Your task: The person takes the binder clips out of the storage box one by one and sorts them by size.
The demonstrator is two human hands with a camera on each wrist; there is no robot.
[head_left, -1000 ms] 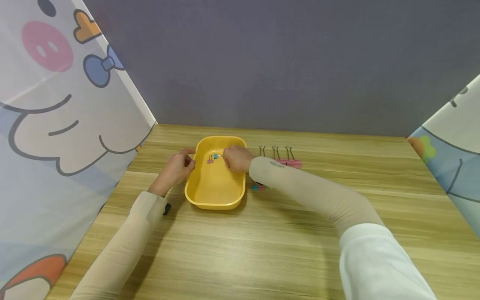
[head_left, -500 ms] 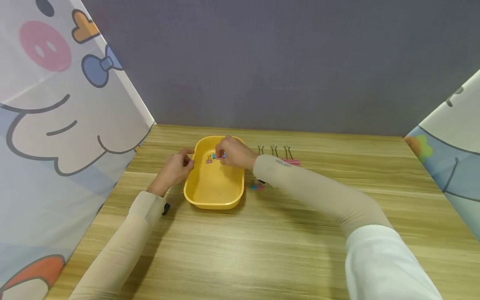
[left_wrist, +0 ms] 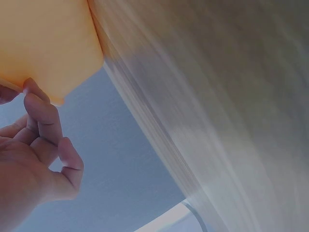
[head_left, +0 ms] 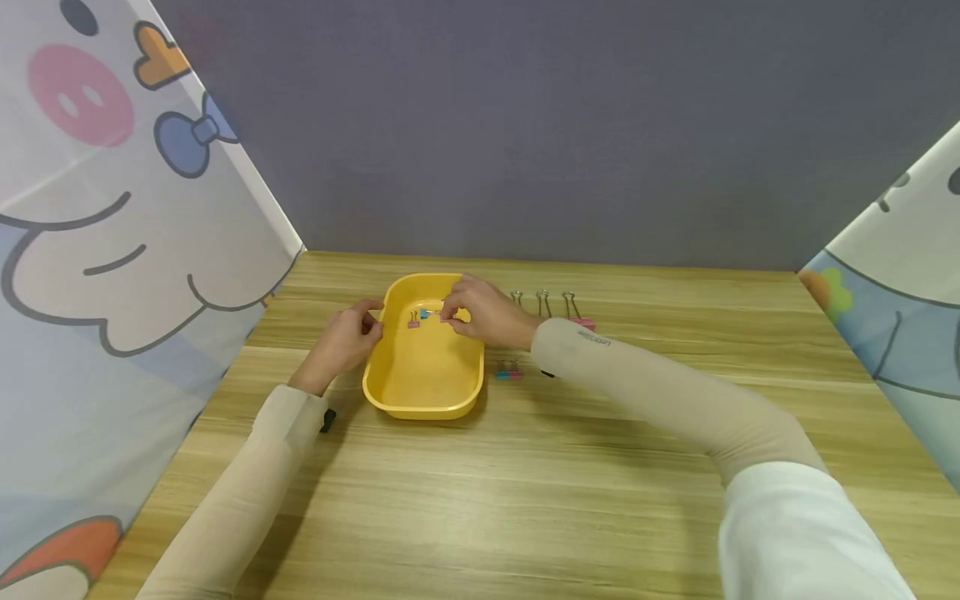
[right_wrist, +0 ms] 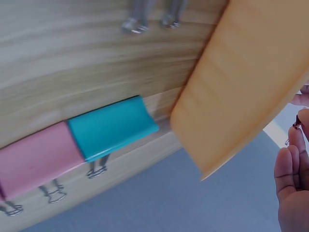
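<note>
Thumb and fingers of my left hand [head_left: 347,343] hold the left rim of a yellow tray [head_left: 423,412]; the left wrist view shows fingertips on that rim. Over the tray's far right part, my right hand [head_left: 487,315] pinches a small pink binder clip [head_left: 444,317]. Inside the tray, a small pink binder clip [head_left: 413,324] and a small blue binder clip [head_left: 424,314] lie near the far end, left of the right fingertips. In the right wrist view, the held clip is mostly covered by fingers.
Right of the tray, a large teal binder clip [right_wrist: 113,128] and large pink binder clip [right_wrist: 36,164] lie in a row, partly behind the right hand in the head view. Small teal [head_left: 502,375] and pink [head_left: 517,375] clips lie nearer. A grey wall [head_left: 525,125] stands behind.
My right hand first moved left over the tray, bringing the small pink clip beside the blue one, then shifted slightly right with it still pinched. My left hand stayed on the rim.
</note>
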